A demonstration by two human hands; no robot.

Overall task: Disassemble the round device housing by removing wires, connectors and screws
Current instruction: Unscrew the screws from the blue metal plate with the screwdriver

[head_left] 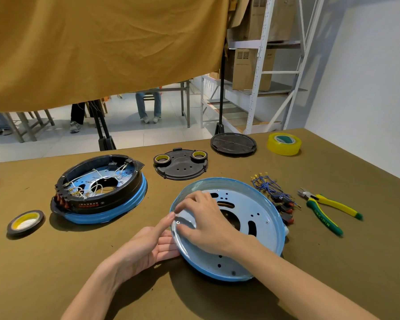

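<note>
Blue metal pan point(259, 206) stripped bare, open side up, tilted with its left rim raised off the counter point(333, 262); round, so no long axis. Right hand point(203, 218) inside it, fingers curled near a small rim screw, apparently pinching. Left hand point(148, 245) beneath that left rim, fingers straight, thumb against the edge. Right of pan: pulled blue wires with connectors point(273, 192), then pliers point(328, 209). Left of pan: second housing point(99, 190), wiring intact, seemingly still to do. Behind pan: black cover plate point(180, 165).
</note>
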